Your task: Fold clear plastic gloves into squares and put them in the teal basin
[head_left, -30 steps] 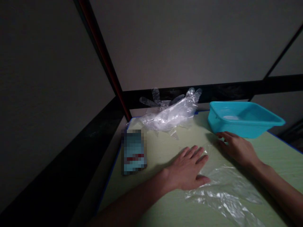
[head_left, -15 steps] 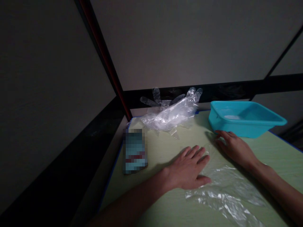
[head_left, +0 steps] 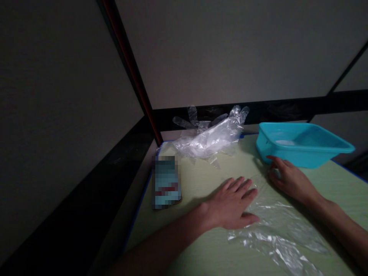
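Observation:
My left hand (head_left: pixel 234 205) lies palm down with its fingers spread on the pale green table, at the left edge of a thin clear plastic glove or sheet (head_left: pixel 276 241). My right hand (head_left: pixel 290 180) is just in front of the turquoise basin (head_left: pixel 304 157), its index finger stretched out towards the basin's side and the other fingers curled. Whether those curled fingers pinch any of the clear plastic is too small to tell. Crumpled plastic runs between and below both hands.
A pile of clear plastic gloves (head_left: pixel 212 140) lies at the table's back edge against the wall (head_left: pixel 230 57). A phone-like object (head_left: pixel 166 184), pixelated, rests at the left edge of the table (head_left: pixel 201 253). The basin stands at the back right.
The fingers of my right hand have curled in, while its index finger now points out. My left hand has stayed in place on the table. The whole view has shifted slightly.

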{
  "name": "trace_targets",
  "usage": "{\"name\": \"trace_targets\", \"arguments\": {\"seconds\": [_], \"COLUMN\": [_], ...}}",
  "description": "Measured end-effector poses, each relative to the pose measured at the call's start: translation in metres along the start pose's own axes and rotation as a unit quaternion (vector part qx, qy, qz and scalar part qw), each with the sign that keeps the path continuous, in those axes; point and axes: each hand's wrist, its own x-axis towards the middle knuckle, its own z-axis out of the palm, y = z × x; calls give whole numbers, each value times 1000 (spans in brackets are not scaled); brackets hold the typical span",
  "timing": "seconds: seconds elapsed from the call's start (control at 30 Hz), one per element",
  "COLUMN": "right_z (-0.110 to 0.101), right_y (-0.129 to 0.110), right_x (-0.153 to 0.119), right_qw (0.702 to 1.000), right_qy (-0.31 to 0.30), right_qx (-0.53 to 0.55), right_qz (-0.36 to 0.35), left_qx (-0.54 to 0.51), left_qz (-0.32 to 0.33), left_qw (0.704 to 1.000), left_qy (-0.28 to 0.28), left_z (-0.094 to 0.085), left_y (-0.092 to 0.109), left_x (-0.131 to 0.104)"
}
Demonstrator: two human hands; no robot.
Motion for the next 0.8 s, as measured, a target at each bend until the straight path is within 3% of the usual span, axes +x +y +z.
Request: {"name": "trace_targets", "arguments": {"seconds": [0.33,0.53,0.8], "right_z": [3,-5,-3], "right_y": [5,-1,9], "right_x": [0,-1,-1], "right_qw": [999,997,999], "right_qy": [-23,-8,10], "right_qx": [43,74,19], "right_qz": [23,35,46], "left_qx": [10,23,16], "left_qz": [1,0,-2], "left_qw": [1000,1000,1000], "left_qy": [-1,-7,-5], "left_z": [1,-1,-1], "left_y": [0,0,0], "left_x": [1,0,0]}}
